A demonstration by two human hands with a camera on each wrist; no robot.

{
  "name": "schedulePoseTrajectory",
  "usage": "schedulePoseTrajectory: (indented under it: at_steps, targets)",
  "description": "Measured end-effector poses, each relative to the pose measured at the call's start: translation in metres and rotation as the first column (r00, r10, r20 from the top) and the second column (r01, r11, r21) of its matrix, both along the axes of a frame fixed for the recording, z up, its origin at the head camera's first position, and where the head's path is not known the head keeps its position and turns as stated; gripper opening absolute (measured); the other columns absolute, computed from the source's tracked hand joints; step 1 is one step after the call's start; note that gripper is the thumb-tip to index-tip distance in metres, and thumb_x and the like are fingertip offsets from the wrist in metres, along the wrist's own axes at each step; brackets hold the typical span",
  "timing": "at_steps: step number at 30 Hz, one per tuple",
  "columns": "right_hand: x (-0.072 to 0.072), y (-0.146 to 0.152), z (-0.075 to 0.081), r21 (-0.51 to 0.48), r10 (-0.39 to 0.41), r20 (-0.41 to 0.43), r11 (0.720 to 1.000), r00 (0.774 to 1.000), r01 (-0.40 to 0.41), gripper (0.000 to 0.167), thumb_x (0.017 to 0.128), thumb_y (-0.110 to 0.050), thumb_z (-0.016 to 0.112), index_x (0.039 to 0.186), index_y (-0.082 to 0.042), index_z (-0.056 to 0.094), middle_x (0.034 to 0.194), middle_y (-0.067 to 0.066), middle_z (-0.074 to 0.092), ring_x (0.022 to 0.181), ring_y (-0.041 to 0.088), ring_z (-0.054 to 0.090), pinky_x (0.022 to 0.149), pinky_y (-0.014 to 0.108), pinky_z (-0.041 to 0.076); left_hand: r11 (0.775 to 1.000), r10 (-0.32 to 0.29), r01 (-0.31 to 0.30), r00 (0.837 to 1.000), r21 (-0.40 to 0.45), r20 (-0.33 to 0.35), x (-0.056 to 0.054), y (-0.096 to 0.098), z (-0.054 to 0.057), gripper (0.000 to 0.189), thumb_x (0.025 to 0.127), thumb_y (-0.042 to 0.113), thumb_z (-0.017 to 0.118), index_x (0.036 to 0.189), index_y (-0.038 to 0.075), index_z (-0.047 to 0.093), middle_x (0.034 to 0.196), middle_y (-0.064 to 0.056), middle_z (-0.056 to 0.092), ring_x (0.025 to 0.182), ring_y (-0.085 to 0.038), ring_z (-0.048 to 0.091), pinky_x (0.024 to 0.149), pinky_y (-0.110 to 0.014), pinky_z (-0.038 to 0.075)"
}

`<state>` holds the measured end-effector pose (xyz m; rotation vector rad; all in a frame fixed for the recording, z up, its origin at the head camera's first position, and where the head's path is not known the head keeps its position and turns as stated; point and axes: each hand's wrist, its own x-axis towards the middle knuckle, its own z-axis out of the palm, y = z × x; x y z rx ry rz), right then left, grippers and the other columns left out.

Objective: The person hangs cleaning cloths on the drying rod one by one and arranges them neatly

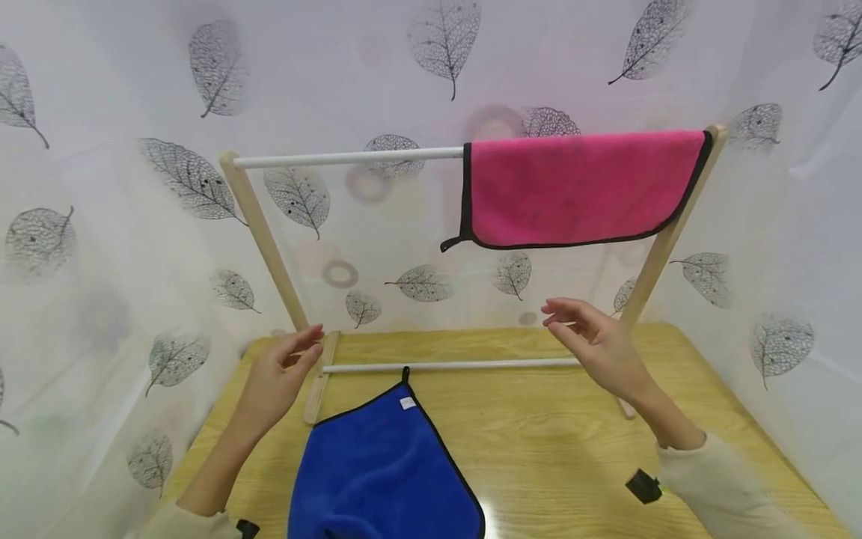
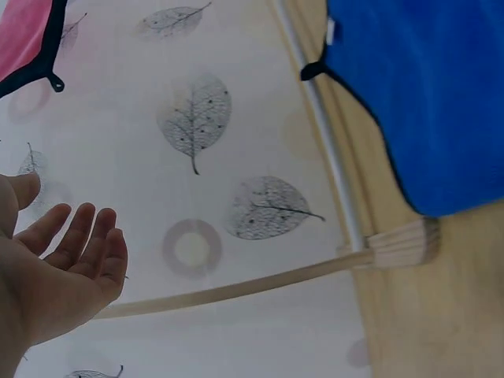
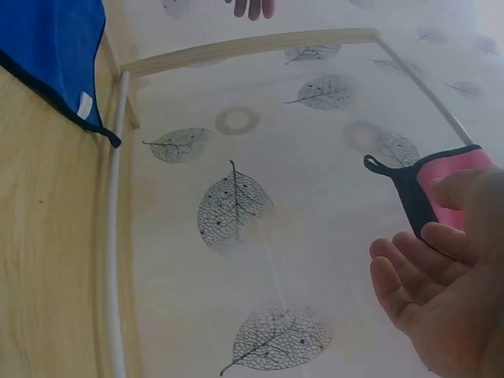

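Pink cloth (image 1: 586,191) with black edging: draped over the upper white rod (image 1: 350,158) of a wooden rack, at the right-hand end beside the right post (image 1: 656,258). Its corner loop (image 1: 453,244) sticks out at lower left.

Blue cloth (image 1: 384,471), same black edging: spread on the wood-grain table (image 1: 552,449) in front of the rack, partly cut off by the lower frame edge. One corner, with a white label (image 1: 407,403), points to the lower white rod (image 1: 498,364); its loop overlaps that rod in view (contact: cannot tell).

Left hand (image 1: 276,378): raised left of the blue cloth, in front of the left post (image 1: 266,239); fingers loosely bent, thumb apart from them, grip slack.

Right hand (image 1: 599,348): raised below the pink cloth, well apart from the left; fingers likewise bent, thumb apart.

Backdrop: pale leaf-printed curtain (image 1: 417,217).
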<state>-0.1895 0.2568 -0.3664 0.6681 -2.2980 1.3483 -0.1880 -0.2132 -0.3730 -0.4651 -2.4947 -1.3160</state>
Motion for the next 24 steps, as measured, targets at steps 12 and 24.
schedulePoseTrajectory:
  at_steps: [12,24]
  targets:
    - [0.007,-0.033,-0.047,-0.006,0.078,0.158,0.997,0.984,-0.078,0.031,0.104,-0.009,0.063,0.134,-0.003,0.063,0.123,0.008,0.068,0.102,0.018,0.066,0.08,0.025,0.055,0.999,0.043,-0.041,0.996,-0.027,0.081,0.013,-0.013,-0.04,0.042,0.108,0.025,0.059,0.143,0.002,0.059,0.136,-0.014,0.065,0.117,-0.01,0.061,0.09,-0.011,0.047]
    - [0.013,-0.067,-0.085,0.0,0.142,0.233,0.989,0.962,-0.146,0.03,0.105,-0.016,0.064,0.133,-0.005,0.064,0.122,0.006,0.069,0.1,0.016,0.066,0.08,0.031,0.057,0.993,0.119,-0.113,0.97,-0.044,0.214,0.024,-0.018,-0.073,0.047,0.107,0.028,0.06,0.144,-0.001,0.058,0.136,-0.018,0.065,0.121,-0.033,0.062,0.09,-0.023,0.054]
